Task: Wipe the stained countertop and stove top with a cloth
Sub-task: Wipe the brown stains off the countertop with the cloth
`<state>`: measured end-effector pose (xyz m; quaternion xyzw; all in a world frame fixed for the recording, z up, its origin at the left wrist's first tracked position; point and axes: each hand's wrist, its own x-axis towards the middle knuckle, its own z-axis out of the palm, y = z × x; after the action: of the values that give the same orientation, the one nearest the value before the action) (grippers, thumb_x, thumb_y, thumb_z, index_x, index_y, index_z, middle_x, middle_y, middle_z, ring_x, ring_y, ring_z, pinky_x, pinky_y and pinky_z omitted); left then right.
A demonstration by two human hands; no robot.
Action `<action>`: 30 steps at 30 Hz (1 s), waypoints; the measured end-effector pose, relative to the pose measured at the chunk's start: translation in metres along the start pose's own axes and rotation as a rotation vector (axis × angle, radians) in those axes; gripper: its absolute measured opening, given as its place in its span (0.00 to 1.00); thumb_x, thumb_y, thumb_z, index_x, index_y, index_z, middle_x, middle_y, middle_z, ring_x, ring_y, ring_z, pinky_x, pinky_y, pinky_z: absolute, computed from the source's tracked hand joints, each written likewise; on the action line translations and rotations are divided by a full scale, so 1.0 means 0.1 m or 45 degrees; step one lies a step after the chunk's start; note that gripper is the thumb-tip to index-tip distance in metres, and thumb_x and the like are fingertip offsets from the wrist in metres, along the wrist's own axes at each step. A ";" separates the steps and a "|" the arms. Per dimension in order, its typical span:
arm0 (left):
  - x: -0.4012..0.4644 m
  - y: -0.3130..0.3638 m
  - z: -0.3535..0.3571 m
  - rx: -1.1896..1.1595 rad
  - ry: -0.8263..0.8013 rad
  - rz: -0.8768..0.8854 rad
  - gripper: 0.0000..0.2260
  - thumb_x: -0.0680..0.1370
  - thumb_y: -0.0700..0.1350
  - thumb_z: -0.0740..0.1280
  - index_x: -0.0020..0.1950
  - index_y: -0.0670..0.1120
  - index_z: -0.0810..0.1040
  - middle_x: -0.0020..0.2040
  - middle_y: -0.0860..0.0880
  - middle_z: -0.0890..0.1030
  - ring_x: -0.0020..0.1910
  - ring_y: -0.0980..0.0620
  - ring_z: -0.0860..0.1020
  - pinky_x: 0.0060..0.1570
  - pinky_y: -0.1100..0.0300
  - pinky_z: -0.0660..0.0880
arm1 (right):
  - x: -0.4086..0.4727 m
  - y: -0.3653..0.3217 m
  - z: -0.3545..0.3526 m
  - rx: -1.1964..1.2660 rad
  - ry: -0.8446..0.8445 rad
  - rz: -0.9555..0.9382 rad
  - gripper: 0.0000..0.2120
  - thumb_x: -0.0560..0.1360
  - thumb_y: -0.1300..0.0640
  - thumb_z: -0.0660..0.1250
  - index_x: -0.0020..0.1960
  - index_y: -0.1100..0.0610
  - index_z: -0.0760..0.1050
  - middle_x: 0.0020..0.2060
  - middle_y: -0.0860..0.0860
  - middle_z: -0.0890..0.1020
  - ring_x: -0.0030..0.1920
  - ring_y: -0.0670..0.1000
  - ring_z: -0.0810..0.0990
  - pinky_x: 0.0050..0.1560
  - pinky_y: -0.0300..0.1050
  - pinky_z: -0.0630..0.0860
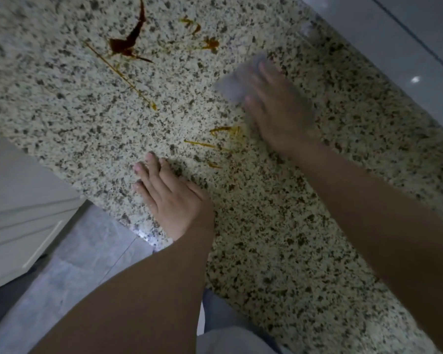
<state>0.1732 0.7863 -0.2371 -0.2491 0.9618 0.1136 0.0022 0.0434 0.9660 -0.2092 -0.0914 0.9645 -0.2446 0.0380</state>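
Observation:
A speckled granite countertop (279,226) fills the view. A dark red-brown sauce stain (124,43) with a long thin streak lies at the upper left, small orange splatters (210,43) sit beside it, and thin orange streaks (223,131) lie mid-counter. My right hand (276,108), blurred by motion, presses flat on a pale cloth (237,81) just right of the orange streaks. My left hand (169,192) rests flat with straight fingers near the counter's front edge. The stove top is out of view.
White cabinet doors with a bar handle (42,244) stand at the lower left above a grey tiled floor (69,277). A grey tiled wall (407,47) runs along the counter's far right edge.

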 end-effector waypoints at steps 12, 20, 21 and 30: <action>0.01 -0.06 -0.02 -0.077 -0.027 0.060 0.24 0.81 0.46 0.48 0.75 0.40 0.66 0.82 0.45 0.57 0.82 0.44 0.49 0.81 0.46 0.46 | 0.29 -0.34 0.28 0.049 -0.072 -0.034 0.24 0.88 0.50 0.49 0.81 0.56 0.63 0.81 0.52 0.64 0.82 0.54 0.55 0.82 0.48 0.47; 0.54 -0.61 -0.32 -0.603 0.069 0.238 0.21 0.73 0.36 0.59 0.65 0.44 0.77 0.65 0.48 0.78 0.65 0.46 0.74 0.70 0.47 0.67 | -1.07 -1.21 0.79 -0.023 -0.176 -0.146 0.24 0.88 0.49 0.50 0.81 0.54 0.63 0.81 0.51 0.63 0.82 0.53 0.54 0.82 0.46 0.45; 0.71 -0.70 -0.35 -0.571 0.076 0.276 0.21 0.74 0.36 0.59 0.65 0.44 0.76 0.66 0.48 0.77 0.66 0.47 0.73 0.70 0.49 0.66 | -1.04 -1.21 0.80 -0.058 -0.186 -0.153 0.24 0.88 0.48 0.50 0.81 0.53 0.63 0.81 0.49 0.63 0.83 0.52 0.53 0.82 0.48 0.46; 1.64 -0.81 -0.28 -0.084 0.011 0.428 0.21 0.78 0.46 0.56 0.71 0.44 0.69 0.77 0.45 0.66 0.78 0.42 0.61 0.78 0.45 0.56 | -0.16 -0.84 0.75 -0.375 0.033 0.119 0.25 0.88 0.47 0.46 0.84 0.52 0.56 0.83 0.54 0.56 0.83 0.60 0.50 0.83 0.55 0.43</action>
<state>0.0698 0.6324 -0.2373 -0.0852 0.9857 0.1428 -0.0291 0.0815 0.8613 -0.2342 -0.0479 0.9936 -0.0998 0.0230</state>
